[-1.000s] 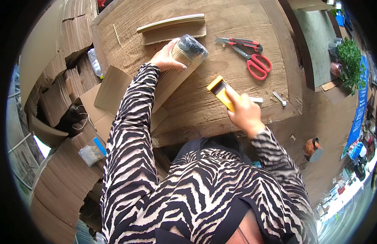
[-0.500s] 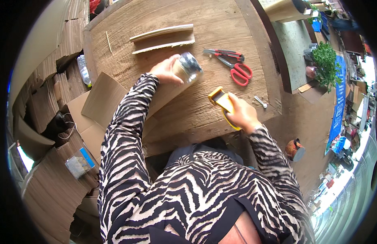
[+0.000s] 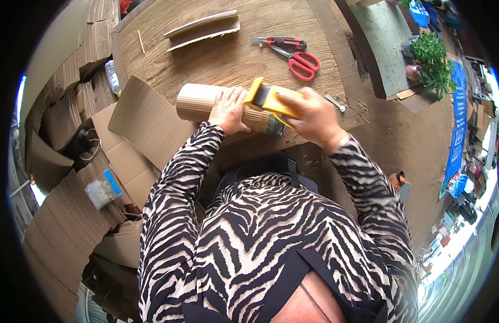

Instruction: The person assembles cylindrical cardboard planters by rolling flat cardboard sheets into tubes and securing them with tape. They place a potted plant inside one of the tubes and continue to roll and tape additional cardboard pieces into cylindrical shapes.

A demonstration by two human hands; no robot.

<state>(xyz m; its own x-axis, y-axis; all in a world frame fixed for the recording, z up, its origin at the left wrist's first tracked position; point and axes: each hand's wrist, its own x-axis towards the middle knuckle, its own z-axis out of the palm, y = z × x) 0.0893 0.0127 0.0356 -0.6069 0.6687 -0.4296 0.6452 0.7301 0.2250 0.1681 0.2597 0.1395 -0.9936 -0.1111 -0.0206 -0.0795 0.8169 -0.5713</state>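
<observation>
- Left hand (image 3: 229, 112) holds corrugated roll (image 3: 197, 101), fingers draped over, masking its middle.
- Right hand (image 3: 315, 119) grips yellow tool (image 3: 280, 101), covering its rear; roll's dark end partly hidden.

No words or numbers readable; long blue sheet (image 3: 459, 116) at right carries small white print and a boxy white mark, too small and slanted to make out; clear packet (image 3: 100, 192) at left has a blue strip (image 3: 112, 182), any lettering too small to tell.
</observation>
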